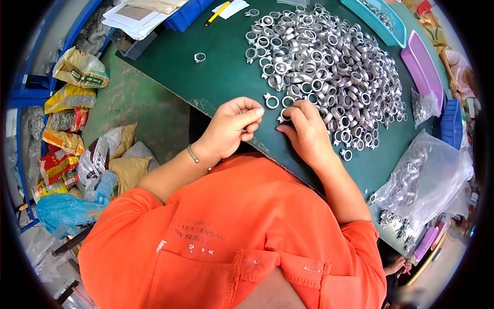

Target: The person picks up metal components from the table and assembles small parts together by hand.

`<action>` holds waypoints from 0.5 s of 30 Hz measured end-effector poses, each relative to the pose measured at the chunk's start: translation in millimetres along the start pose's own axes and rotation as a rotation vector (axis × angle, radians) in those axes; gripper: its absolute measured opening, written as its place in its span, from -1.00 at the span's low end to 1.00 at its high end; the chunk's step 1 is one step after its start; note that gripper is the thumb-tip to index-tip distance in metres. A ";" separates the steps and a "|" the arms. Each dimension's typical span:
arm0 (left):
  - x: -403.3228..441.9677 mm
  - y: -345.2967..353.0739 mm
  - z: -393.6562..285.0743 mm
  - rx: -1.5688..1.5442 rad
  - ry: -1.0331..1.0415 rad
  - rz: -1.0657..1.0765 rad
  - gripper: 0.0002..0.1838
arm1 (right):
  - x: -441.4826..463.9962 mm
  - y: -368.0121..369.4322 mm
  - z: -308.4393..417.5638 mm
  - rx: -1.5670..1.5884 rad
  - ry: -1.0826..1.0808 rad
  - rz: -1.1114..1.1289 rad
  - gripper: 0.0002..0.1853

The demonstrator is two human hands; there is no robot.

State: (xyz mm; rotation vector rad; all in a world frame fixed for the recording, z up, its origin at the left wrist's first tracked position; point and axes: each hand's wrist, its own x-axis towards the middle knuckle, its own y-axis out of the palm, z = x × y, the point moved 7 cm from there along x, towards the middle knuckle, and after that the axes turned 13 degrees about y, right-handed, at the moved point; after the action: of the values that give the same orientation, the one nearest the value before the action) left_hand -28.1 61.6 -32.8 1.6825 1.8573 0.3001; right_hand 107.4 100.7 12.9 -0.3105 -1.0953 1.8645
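A large heap of grey metal rings point(334, 72), each with a small lug, lies on the green table point(221, 77). At the heap's near left edge, my right hand point(309, 131) has its thumb and forefinger closed on one metal ring point(282, 116). Another loose ring point(271, 101) rests just beyond those fingertips. Over the table's front edge, my left hand point(234, 123) is closed with thumb and forefinger pinched together. Whatever it may hold is hidden by the fingers. A single ring point(199, 57) lies apart on the left of the table.
Beyond the heap are a turquoise basket point(378, 20) and a purple basket point(422, 64). Clear plastic bags point(422, 177) of metal parts lie at right. A yellow marker point(217, 14) and papers point(141, 20) sit at the back left. Sacks point(80, 67) line the floor at left. Other people are at right.
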 end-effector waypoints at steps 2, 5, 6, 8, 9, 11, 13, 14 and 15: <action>-0.2 3.5 2.4 0.001 -0.014 0.020 -0.93 | -3.8 -6.0 -2.9 0.033 0.044 -0.077 -0.73; 1.8 8.8 9.2 0.015 -0.016 0.071 -0.92 | -9.9 -6.5 -4.9 0.001 0.035 -0.061 -0.77; 2.6 10.6 10.3 0.031 -0.001 0.099 -0.90 | -11.1 -9.0 -2.3 0.028 0.014 -0.076 -0.80; 1.9 14.3 10.0 0.119 -0.016 0.130 -0.89 | -16.3 -12.7 2.9 0.117 0.068 -0.101 -0.80; 0.5 16.5 10.3 0.210 -0.035 0.165 -0.88 | -19.1 -17.2 4.5 0.210 0.108 -0.128 -0.78; -2.2 20.2 10.1 0.219 -0.058 0.190 -0.87 | -22.9 -21.3 6.9 0.299 0.105 -0.213 -0.72; -5.3 22.7 10.2 0.266 -0.067 0.216 -0.86 | -24.0 -25.7 16.1 0.295 0.046 -0.247 -0.72; -5.6 22.8 9.7 0.266 -0.069 0.213 -0.86 | -25.6 -29.1 21.7 0.290 -0.015 -0.285 -0.72; -5.2 23.5 8.1 0.270 -0.049 0.215 -0.86 | -27.0 -29.3 22.6 0.293 -0.037 -0.292 -0.72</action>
State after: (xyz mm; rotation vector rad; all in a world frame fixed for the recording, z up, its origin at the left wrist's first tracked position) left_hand -4.2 58.7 -24.9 2.0592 1.7441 0.0947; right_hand 125.7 71.5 43.1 0.0511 -0.8258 1.7405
